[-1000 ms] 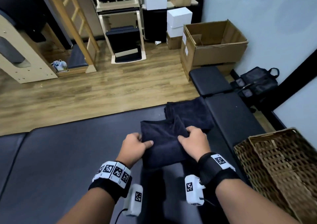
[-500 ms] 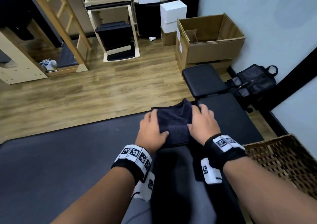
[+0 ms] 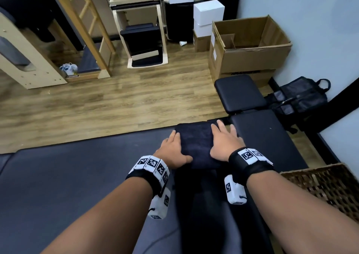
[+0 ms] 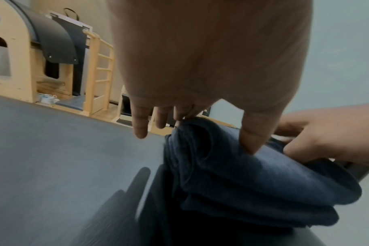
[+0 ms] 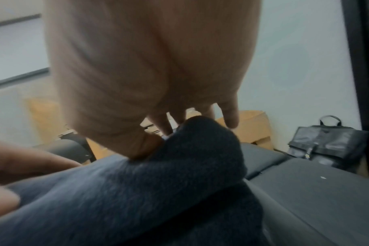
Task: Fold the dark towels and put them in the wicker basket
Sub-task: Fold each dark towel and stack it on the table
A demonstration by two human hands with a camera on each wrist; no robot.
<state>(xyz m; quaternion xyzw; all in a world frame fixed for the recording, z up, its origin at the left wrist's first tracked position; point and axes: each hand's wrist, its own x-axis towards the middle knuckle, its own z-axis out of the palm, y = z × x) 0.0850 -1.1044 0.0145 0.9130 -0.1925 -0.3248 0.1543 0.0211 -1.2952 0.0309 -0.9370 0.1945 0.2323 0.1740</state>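
Observation:
A folded dark towel point(image 3: 196, 143) lies near the far edge of the black padded table point(image 3: 77, 172). My left hand point(image 3: 177, 146) lies flat along its left side, thumb on top of the cloth. On the towel's right part my right hand point(image 3: 215, 137) presses down with straight fingers. The left wrist view shows the towel point(image 4: 253, 183) as several stacked layers under my thumb. From the right wrist, the towel point(image 5: 158, 191) fills the lower frame. The wicker basket point(image 3: 326, 187) stands at the right, near my right forearm.
A second black padded section point(image 3: 266, 137) adjoins the table on the right, with a small pad point(image 3: 239, 92) beyond it. An open cardboard box point(image 3: 250, 45) and a black bag point(image 3: 299, 98) sit by the wall. Wooden exercise frames point(image 3: 31, 59) stand across the floor.
The towel's near part was gripped, carried forward and laid over the far part. Both hands have let go of the cloth and now lie flat on the smaller bundle.

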